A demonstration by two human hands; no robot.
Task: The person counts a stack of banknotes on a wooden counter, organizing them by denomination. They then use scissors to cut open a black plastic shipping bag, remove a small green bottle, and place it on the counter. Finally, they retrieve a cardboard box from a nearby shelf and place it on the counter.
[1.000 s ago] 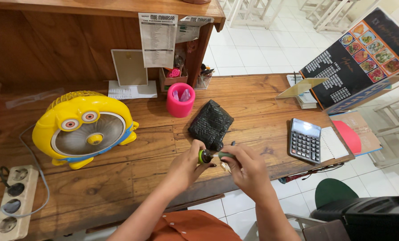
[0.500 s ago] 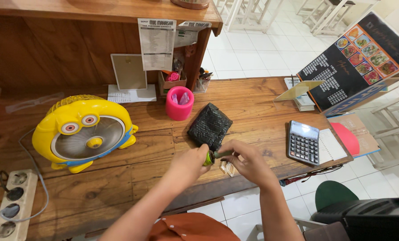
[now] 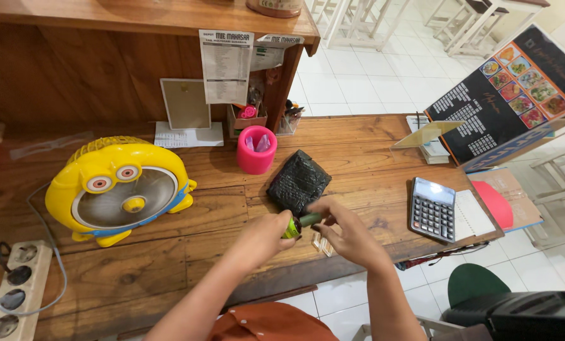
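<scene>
Both my hands meet over the front of a wooden counter. My left hand and my right hand together grip a small green cylindrical item with a yellow-green end, held between the fingertips. Just behind it lies a black textured pouch. A small pale piece rests on the wood under my right hand; I cannot tell what it is.
A yellow cartoon-faced fan stands at the left, a white power strip at the far left edge. A pink cup sits behind the pouch. A calculator, notebook and menu board are at the right.
My hands have stayed at the same spot, turning the small green item slightly between the fingers. The view has shifted a little.
</scene>
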